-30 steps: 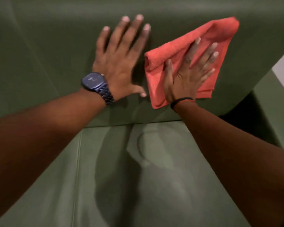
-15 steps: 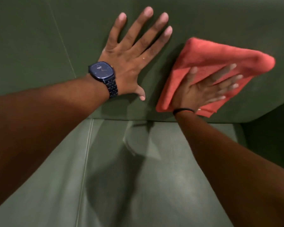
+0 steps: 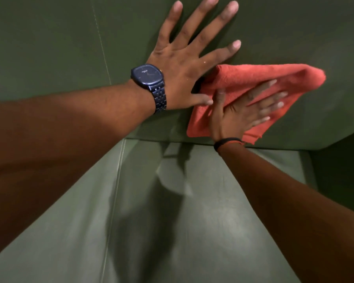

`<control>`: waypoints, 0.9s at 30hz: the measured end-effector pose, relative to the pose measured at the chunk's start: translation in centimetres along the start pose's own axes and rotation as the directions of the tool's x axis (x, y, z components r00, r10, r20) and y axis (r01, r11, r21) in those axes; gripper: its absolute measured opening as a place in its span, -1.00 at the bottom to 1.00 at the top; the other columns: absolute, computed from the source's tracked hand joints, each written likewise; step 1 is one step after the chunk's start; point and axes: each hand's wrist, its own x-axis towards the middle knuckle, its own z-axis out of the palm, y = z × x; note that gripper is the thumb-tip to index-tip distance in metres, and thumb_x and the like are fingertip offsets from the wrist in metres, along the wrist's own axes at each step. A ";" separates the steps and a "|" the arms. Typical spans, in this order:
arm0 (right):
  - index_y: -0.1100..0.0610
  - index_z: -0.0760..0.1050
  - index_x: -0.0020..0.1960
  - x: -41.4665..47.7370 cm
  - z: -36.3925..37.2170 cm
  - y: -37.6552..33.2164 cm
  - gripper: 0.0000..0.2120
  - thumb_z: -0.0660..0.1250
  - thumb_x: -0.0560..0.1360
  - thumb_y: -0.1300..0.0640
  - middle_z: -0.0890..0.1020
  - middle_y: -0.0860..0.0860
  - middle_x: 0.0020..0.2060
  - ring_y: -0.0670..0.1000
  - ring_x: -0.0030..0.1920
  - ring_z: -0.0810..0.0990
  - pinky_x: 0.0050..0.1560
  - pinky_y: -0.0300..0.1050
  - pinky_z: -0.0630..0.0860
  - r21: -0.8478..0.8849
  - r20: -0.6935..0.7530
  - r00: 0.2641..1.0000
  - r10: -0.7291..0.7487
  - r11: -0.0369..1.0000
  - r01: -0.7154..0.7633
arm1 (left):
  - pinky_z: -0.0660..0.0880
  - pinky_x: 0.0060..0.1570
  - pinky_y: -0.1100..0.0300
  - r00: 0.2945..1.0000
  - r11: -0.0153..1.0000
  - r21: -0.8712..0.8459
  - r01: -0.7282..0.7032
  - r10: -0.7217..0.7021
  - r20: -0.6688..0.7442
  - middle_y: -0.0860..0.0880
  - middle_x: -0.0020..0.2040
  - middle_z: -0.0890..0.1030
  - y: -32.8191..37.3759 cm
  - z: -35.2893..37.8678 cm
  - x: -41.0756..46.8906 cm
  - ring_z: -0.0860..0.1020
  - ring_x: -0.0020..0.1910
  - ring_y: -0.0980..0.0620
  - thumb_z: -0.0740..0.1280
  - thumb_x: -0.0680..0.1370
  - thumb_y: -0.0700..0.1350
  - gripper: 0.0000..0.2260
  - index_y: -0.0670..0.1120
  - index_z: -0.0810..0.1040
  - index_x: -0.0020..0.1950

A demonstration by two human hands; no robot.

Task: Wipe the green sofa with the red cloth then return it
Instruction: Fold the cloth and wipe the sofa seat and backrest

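Green sofa [image 3: 49, 48]: smooth leather-like upholstery, low sheen; the seat cushion shows soft pale reflections, the backrest reads more matt. Stitched seam [image 3: 99, 37] on the far left of the backrest, fine pale thread. Red cloth [image 3: 251, 78]: soft fabric, napped and fuzzy, matt, folded. Wristwatch [image 3: 147, 75]: dark metal case and link bracelet, satin finish, glossy dial. Wristband [image 3: 228, 142]: thin, dark, matt cord.
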 end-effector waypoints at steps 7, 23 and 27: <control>0.30 0.04 0.48 1.2 -3.2 0.6 -0.03 0.30 0.40 -0.33 0.04 0.46 0.43 0.46 0.44 -0.03 0.42 0.33 -0.08 -0.175 0.142 0.953 -0.267 0.941 0.289 | 0.26 0.11 -0.10 0.991 0.992 0.038 0.118 -0.120 0.052 -0.08 0.19 0.51 2.3 -1.1 1.3 0.35 0.26 -0.18 0.35 0.42 0.05 -0.73 -0.09 0.52 0.00; 0.23 0.44 -0.04 -4.0 -9.9 -14.9 -0.77 0.31 0.30 0.33 0.52 0.27 -0.10 0.30 -0.12 0.50 -0.25 0.14 0.44 0.120 0.553 0.386 -0.739 0.529 0.840 | 0.31 -0.09 0.01 0.849 0.870 0.149 0.471 -0.492 0.192 -0.04 -0.10 0.63 -4.6 -15.0 -16.0 0.48 -0.02 -0.16 0.32 0.38 -0.10 -0.87 -0.03 0.48 -0.10; 0.23 0.44 -0.06 -10.6 -11.5 -24.0 -0.77 0.32 0.29 0.33 0.52 0.25 -0.10 0.28 -0.11 0.51 -0.27 0.11 0.44 0.259 0.540 0.209 -0.815 0.397 0.880 | 0.31 -0.15 0.04 0.760 0.777 0.220 0.589 -0.626 0.176 -0.06 -0.11 0.63 -8.1 -21.6 -24.2 0.51 -0.06 -0.17 0.36 0.38 -0.05 -0.85 -0.04 0.48 -0.11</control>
